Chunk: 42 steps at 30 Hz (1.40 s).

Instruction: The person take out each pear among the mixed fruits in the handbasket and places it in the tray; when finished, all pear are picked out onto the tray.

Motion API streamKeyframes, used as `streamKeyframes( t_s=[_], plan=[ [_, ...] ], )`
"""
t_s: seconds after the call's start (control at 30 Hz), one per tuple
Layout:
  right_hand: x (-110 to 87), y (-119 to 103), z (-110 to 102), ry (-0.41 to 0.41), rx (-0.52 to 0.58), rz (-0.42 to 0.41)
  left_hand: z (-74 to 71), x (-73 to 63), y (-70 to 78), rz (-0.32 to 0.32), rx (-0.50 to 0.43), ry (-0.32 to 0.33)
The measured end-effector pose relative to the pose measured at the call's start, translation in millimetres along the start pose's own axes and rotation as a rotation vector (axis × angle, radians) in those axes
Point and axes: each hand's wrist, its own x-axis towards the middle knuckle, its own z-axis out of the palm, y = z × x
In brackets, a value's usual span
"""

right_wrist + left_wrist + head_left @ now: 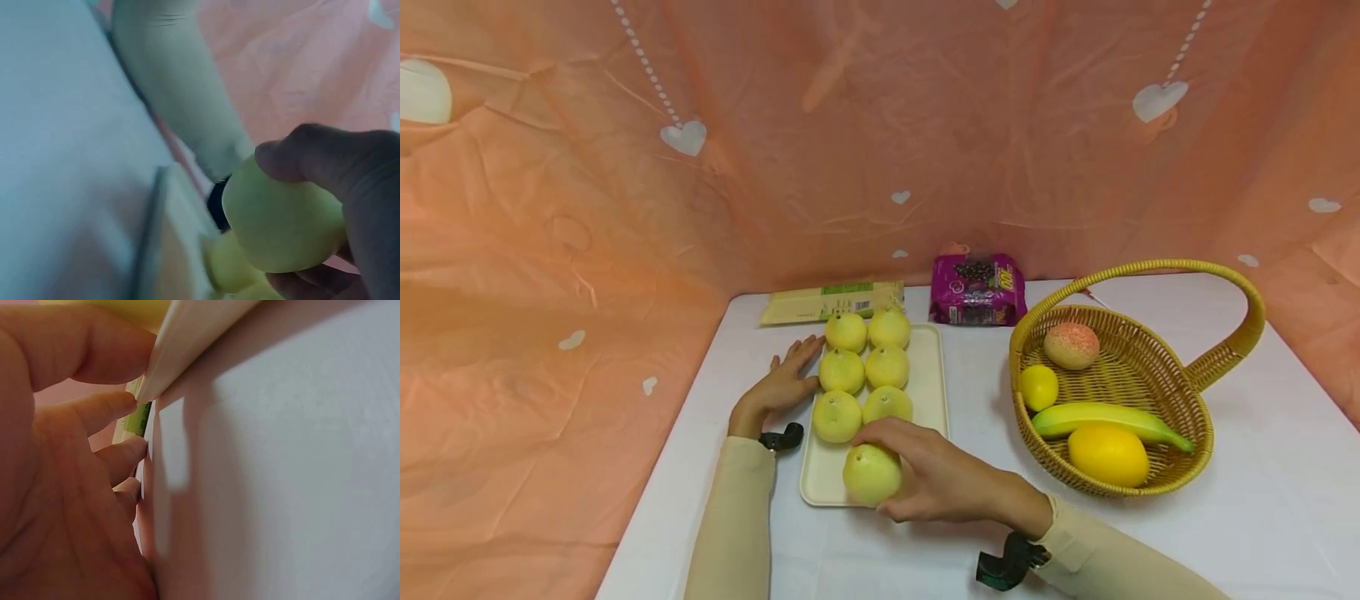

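My right hand (936, 475) grips a round yellow-green fruit (872, 475) above the near end of a cream tray (931, 375). Thumb and fingers curve around this fruit (281, 215) in the right wrist view. Several matching fruits (842, 370) stand in two columns on the tray, towards its left and far side. Along the tray's left edge, my left hand (781, 385) lies with its fingers stretched out. Seen from the left wrist, the thumb (115, 347) touches the tray rim (181, 344); the hand holds nothing.
A wicker basket (1206, 429) with a tall handle stands on the right, holding a peach (1071, 346), a lemon (1039, 387), a banana (1105, 419) and a larger yellow fruit (1108, 455). Behind the tray lie a purple packet (977, 290) and a flat yellowish packet (805, 306).
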Motion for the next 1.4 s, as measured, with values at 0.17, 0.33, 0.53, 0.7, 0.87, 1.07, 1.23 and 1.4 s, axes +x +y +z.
streamKeyframes(
  t_s=[0.17, 0.33, 0.53, 0.7, 0.87, 1.07, 1.23, 1.4],
  plan=[
    [2.3, 8, 18, -0.019, -0.099, -0.032, 0.0, -0.1, 0.0, 0.002, 0.001, -0.002],
    [0.1, 14, 28, -0.016, -0.202, -0.039, -0.5, -1.0, 1.4, 0.017, -0.005, 0.003],
    [-2.0, 17, 33, -0.013, -0.271, -0.015, 1.0, -1.8, 0.3, 0.045, -0.034, 0.011],
    [-1.3, 17, 34, 0.001, -0.349, -0.022, 0.6, -1.3, 1.9, 0.03, -0.019, 0.007],
    [0.5, 19, 35, 0.049, -0.445, -0.068, -0.1, -0.4, 1.7, 0.022, -0.001, 0.006],
    [1.4, 20, 37, 0.12, -0.504, -0.113, 1.3, 1.2, 1.9, 0.029, 0.001, 0.013],
    [-0.1, 17, 33, 0.12, -0.479, -0.09, 2.8, 2.2, 1.3, 0.025, 0.01, 0.01],
    [-5.9, 7, 12, 0.17, -0.397, -0.113, -4.7, -1.2, 1.6, 0.021, 0.032, 0.017]
  ],
)
